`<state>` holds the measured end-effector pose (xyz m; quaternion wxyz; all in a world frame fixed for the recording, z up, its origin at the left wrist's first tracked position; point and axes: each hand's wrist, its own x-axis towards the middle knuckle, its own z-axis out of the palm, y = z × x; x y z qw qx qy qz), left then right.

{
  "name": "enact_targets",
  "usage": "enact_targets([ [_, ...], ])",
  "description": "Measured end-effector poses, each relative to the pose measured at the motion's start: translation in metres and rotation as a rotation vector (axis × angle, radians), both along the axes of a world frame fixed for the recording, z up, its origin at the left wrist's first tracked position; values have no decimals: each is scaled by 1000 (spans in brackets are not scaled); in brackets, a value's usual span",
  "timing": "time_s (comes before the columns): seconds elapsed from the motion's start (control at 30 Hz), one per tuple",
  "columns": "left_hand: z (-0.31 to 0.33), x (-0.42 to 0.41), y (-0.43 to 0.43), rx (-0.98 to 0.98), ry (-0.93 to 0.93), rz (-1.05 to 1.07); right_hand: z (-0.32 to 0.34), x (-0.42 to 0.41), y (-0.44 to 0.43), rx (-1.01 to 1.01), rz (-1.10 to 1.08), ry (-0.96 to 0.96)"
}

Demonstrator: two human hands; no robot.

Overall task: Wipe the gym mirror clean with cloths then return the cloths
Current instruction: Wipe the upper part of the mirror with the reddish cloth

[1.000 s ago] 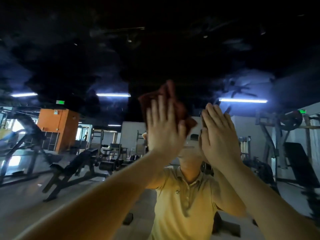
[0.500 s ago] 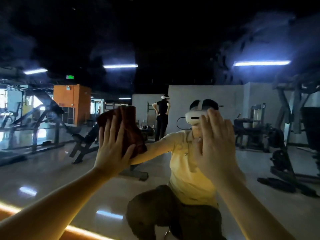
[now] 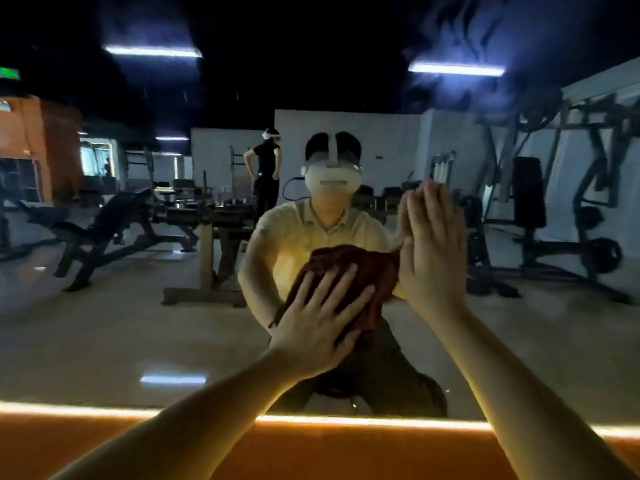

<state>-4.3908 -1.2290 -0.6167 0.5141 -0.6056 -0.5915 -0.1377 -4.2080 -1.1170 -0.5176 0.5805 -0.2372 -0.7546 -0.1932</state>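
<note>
One dark red cloth (image 3: 360,268) is pressed to the mirror (image 3: 104,323) by the left hand (image 3: 318,327), held flat and spread; the right hand (image 3: 433,258) is laid flat, uncurled, just beside it.

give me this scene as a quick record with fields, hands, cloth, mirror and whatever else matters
place: gym, seen reflected in the mirror
left hand: fingers spread, pressing the dark red cloth flat on the glass
right hand: flat, fingers up, at the glass just right of the cloth; whether a cloth lies under it cannot be told
mirror bottom edge: glowing light strip
reflections: person in a yellow shirt, second person in black, weight bench
</note>
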Motion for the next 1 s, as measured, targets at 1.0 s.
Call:
enact_targets([
  [1.0, 109, 110, 85, 280, -209, 109, 44, 195, 110, 139, 136, -161],
])
